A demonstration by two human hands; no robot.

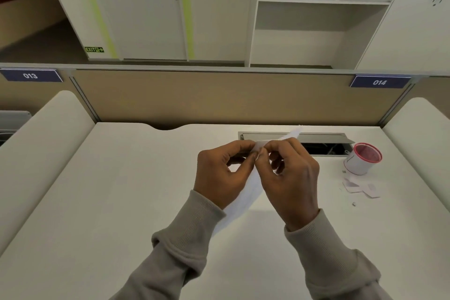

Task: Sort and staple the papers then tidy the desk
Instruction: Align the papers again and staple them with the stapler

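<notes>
Both hands hold the paper [246, 200] up off the worktop [121, 190], above its middle and a little toward the right edge. It is lifted rather than lying flat, probably so that its edge can be worked with the fingertips. The left hand [219, 173] pinches the upper part of the paper between thumb and forefinger. The right hand [292, 178] pinches it just beside that, so the 2 sets of fingertips nearly touch. The other fingers of each hand are loosely curled and hold nothing. A grip this close suits squaring, separating or tearing a thin edge, though I cannot tell which. I also cannot tell whether this is 1 sheet or several.

The paper is thin, white and limp. It is seen almost edge-on, with 1 end poking up past the knuckles and the rest drooping down between the ribbed grey cuffs.

The worktop is smooth, matte and off-white, with a shallow scoop cut into its far edge. Near the far right corner a grey metal cable flap [323, 137] stands open over a dark slot. Just beside it, toward the right edge, is a small white pot [362, 159], cylindrical with a red rim, which seems to lean. In front of the pot lie some scraps [360, 187], small, pale and angular, likely left there for the tidying. No stapler is in view, so stapling looks some way off.
</notes>
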